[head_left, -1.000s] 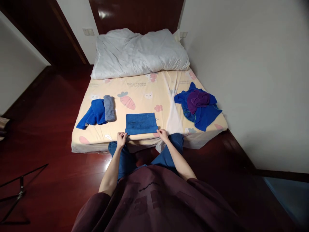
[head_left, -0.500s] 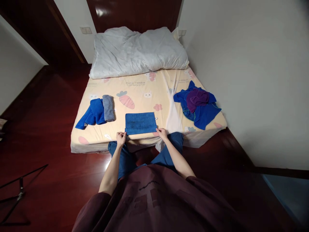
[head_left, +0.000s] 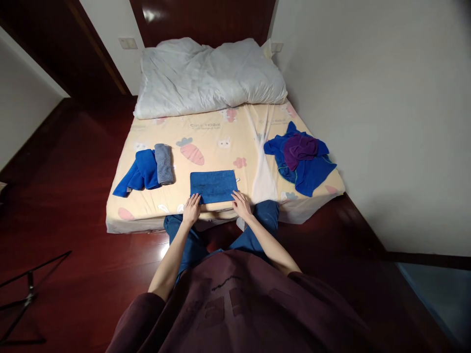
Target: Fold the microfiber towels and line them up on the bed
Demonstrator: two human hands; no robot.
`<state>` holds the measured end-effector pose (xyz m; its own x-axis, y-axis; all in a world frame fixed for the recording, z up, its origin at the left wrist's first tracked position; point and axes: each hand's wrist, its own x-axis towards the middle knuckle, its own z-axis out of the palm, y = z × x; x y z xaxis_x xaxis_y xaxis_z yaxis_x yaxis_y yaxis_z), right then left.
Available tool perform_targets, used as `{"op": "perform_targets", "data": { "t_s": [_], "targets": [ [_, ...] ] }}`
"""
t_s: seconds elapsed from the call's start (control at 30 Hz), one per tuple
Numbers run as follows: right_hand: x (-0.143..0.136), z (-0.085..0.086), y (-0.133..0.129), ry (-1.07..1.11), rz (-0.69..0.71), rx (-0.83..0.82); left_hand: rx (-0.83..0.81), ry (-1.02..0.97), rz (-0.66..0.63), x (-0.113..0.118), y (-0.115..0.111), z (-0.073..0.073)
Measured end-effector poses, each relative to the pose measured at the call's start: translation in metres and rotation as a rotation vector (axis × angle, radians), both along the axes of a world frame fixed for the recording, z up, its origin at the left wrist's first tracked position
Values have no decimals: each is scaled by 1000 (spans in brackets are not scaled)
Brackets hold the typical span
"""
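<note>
A blue cloth [head_left: 214, 186], folded to a flat rectangle with a small white tag at its right edge, lies near the front edge of the bed. My left hand [head_left: 192, 210] rests on its near left corner, fingers stretched out. On the near right corner lies my right hand [head_left: 242, 204], its fingers spread over the edge. Rolled or folded cloths, one blue [head_left: 148, 168] and one grey [head_left: 164, 164], are side by side to the left. A loose heap of blue cloths [head_left: 312, 175] with a purple cloth [head_left: 300, 151] on top is at the right.
A crumpled white quilt [head_left: 209, 78] spans the head of the bed [head_left: 209, 142], which has a patterned yellow sheet. A wall [head_left: 386, 122] stands close on the right. Black stand legs [head_left: 29, 297] are on the floor at the lower left.
Both hands have moved inward from the cloth's near corners. Their fingers have let go of the pinched edge and now lie flat on the cloth.
</note>
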<state>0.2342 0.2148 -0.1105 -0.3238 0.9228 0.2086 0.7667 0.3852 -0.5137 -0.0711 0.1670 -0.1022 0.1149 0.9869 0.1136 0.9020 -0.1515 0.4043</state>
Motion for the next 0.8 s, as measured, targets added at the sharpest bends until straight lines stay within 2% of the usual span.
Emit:
{"op": "perform_targets", "data": {
  "t_s": [0.2,0.43,0.53,0.67,0.8],
  "targets": [
    [-14,0,17,-171,-12,-47,-82,57,31,2,21,5],
    [-19,6,28,-303,-32,-68,-118,117,29,1,32,8],
    [-16,9,26,-314,-27,-87,-118,137,21,-1,26,7],
    [-5,10,11,-312,16,-117,-96,183,-17,-7,7,2],
    [9,3,-4,-212,51,-135,-60,86,-66,-23,-8,-8]
  ]
}}
